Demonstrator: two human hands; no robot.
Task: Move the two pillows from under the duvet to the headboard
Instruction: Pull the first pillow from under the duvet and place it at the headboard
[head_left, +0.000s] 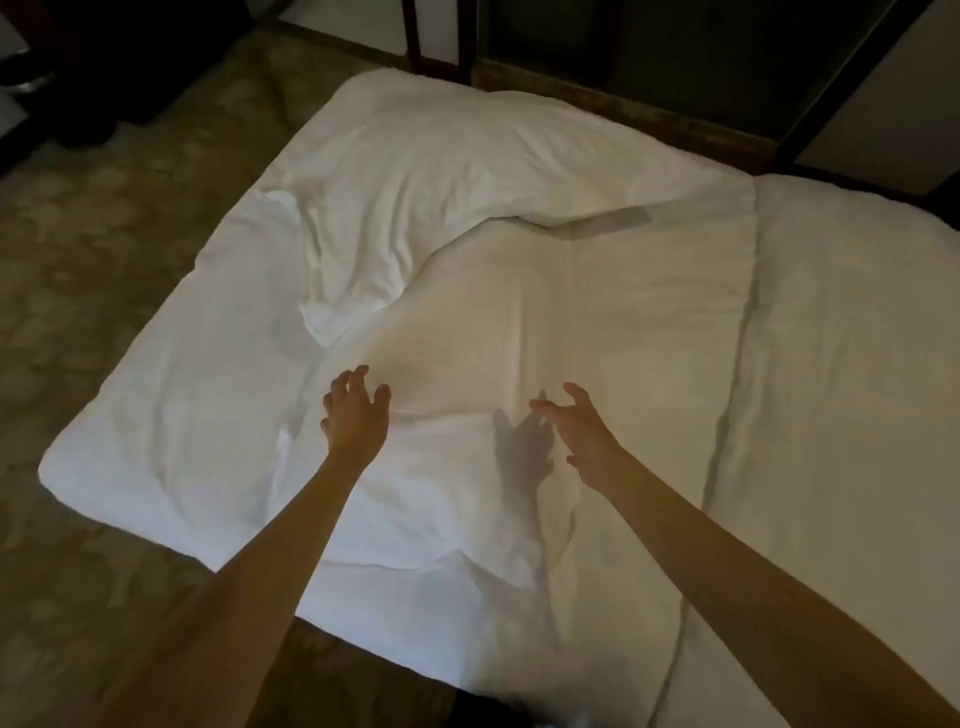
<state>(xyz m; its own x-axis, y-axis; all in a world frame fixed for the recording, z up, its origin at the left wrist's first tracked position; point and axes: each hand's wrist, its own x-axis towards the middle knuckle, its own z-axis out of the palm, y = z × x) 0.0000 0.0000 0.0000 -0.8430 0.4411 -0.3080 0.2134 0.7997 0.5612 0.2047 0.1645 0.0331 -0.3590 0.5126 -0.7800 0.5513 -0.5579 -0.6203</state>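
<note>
White duvet is spread rumpled over the bed beneath both hands. Nothing is gripped: the left hand and right hand are held with fingers splayed. Just beyond them a mound, possibly a covered pillow, is seen.

A single head-worn wide-angle camera looks steeply down, close over the rumpled white duvet, toward the bed's far edge.

This is a bedroom, maybe in a hotel. A bed with a white duvet fills the view. Beside it lies patterned carpet, and dark wooden furniture stands behind.
</note>
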